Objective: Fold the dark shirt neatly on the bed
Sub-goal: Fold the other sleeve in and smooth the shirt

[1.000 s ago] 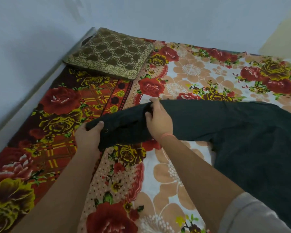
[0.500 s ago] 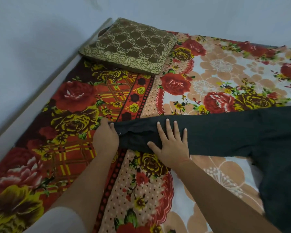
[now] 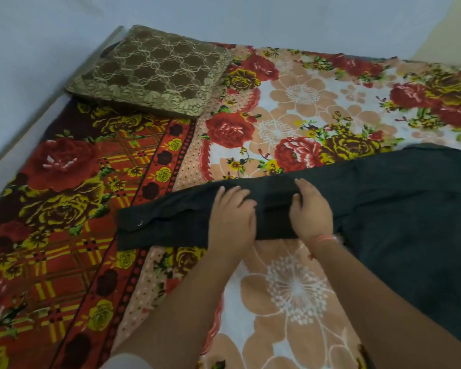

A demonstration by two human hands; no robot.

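A pale wall (image 3: 24,62) runs along the left and far sides of the bed (image 3: 16,150), which is covered by a floral blanket (image 3: 64,249) (red and yellow roses at left, peach blooms at right). A brown-gold cushion (image 3: 155,73) lies at the far left corner. The dark shirt (image 3: 410,209) lies on the blanket at right, its sleeve (image 3: 171,219) stretched leftward, with a metal snap (image 3: 139,222) at the cuff. The left hand (image 3: 232,219) and right hand (image 3: 313,214) rest side by side on the sleeve, fingers bent. Blur hides whether they press or pinch the cloth.
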